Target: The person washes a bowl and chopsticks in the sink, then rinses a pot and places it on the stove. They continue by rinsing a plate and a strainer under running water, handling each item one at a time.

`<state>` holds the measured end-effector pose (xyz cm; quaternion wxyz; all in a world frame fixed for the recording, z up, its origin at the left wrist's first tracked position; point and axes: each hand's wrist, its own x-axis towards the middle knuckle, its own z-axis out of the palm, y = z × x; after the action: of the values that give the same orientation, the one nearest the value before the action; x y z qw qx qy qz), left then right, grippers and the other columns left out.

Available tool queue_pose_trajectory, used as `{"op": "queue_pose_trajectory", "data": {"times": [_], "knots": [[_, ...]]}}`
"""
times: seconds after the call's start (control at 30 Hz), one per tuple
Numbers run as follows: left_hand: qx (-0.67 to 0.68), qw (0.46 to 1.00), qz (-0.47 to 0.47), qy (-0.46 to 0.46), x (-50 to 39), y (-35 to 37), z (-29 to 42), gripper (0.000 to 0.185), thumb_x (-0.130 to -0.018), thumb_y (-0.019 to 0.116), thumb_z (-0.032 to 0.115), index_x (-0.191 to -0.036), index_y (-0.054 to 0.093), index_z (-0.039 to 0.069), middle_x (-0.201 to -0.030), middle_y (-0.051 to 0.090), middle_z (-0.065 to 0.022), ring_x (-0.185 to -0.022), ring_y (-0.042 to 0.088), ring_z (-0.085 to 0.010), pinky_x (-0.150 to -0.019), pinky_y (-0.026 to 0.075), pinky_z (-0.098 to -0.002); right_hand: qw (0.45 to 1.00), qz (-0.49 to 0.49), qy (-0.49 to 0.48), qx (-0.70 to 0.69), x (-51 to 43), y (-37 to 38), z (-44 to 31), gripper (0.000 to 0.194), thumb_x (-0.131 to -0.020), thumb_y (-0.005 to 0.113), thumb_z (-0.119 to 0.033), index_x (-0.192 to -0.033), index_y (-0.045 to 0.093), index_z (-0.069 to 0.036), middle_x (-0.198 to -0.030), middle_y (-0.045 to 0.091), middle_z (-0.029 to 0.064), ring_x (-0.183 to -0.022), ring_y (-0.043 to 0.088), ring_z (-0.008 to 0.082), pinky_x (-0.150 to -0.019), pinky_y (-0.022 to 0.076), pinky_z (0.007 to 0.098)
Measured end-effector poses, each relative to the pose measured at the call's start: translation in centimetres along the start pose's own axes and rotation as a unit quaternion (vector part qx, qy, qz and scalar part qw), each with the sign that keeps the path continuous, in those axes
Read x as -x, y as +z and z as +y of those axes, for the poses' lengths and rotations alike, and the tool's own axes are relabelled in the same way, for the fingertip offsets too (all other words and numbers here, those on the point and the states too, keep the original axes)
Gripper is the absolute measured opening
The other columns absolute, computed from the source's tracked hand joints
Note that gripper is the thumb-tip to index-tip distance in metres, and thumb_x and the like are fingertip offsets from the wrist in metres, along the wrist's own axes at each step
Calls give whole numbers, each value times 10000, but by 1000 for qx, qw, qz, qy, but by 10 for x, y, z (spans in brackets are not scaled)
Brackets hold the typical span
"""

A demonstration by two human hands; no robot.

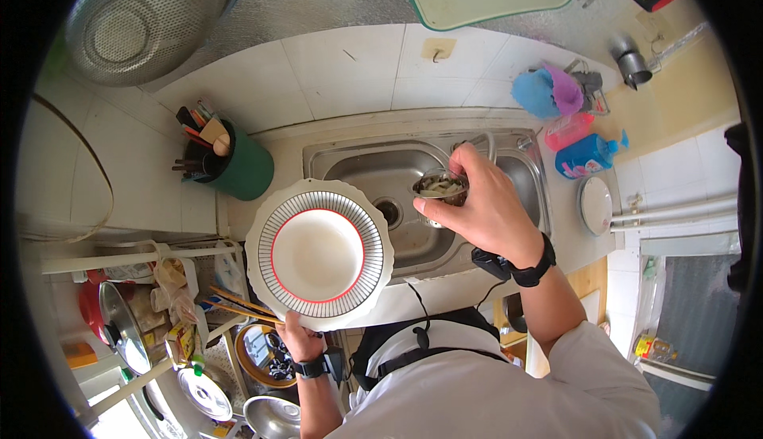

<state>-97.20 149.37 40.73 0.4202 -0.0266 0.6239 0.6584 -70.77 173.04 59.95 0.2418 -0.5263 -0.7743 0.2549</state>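
My left hand [301,336] grips the near edge of a stack of dishes, with chopsticks [244,307] sticking out leftward from the same grasp. At the bottom of the stack is a scalloped white plate [381,248]; on it rests a dish with a black-striped rim [371,260], and a red line circles its pale centre [318,254]. My right hand [486,206] holds a small clear bowl [438,184] by its rim. Pale, sliced-looking pieces [441,186] lie inside it. This bowl is above the stainless steel sink [411,248], right of the drain [387,209].
A green utensil holder [244,165] stands left of the sink. A faucet [490,147] is behind my right hand. Blue [587,156] and pink [566,132] bottles line the right counter, near a small white plate [595,205]. A crowded rack [149,314] is at lower left.
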Motion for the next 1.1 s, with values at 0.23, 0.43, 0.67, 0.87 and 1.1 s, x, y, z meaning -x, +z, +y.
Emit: {"op": "queue_pose_trajectory", "data": {"times": [0.23, 0.43, 0.67, 0.87, 1.1], "knots": [[-11, 1000, -2, 4, -1, -1, -4, 166, -919, 537, 146, -768, 576, 90, -548, 505, 53, -387, 372, -47, -379, 258, -233, 999, 27, -42, 12, 0, -16, -9, 537, -706, 841, -373, -885, 490, -8, -801, 570, 156, -737, 561, 358, -660, 452, 430], [11, 1000, -17, -2, -2, -4, -6, 87, -898, 513, 78, -928, 587, 43, -600, 503, 59, -406, 347, -27, -380, 249, -225, 997, 27, -62, 32, -2, -31, -17, 509, -717, 848, -302, -930, 485, -14, -797, 517, 121, -704, 484, 256, -668, 434, 360], [23, 999, -26, 4, -3, -5, -8, 95, -910, 522, 80, -958, 585, 27, -630, 536, 44, -414, 369, -35, -386, 277, -217, 999, 1, -20, 32, -5, -45, -26, 491, -730, 839, -293, -939, 484, -25, -823, 523, 107, -733, 497, 240, -681, 436, 348], [25, 999, -41, 3, 0, 1, -4, 109, -903, 527, 72, -972, 593, 17, -620, 531, 42, -408, 364, -37, -381, 267, -220, 999, -6, 11, 52, -10, -45, -32, 493, -733, 835, -304, -950, 487, -29, -846, 541, 111, -756, 512, 242, -701, 445, 348], [29, 998, -49, -11, -3, 3, -4, 110, -870, 510, 42, -925, 601, 14, -623, 546, 26, -398, 370, -46, -373, 270, -221, 998, 4, 13, 57, -8, -31, -16, 549, -738, 819, -394, -965, 508, -3, -860, 611, 174, -764, 591, 347, -681, 466, 422]]}}
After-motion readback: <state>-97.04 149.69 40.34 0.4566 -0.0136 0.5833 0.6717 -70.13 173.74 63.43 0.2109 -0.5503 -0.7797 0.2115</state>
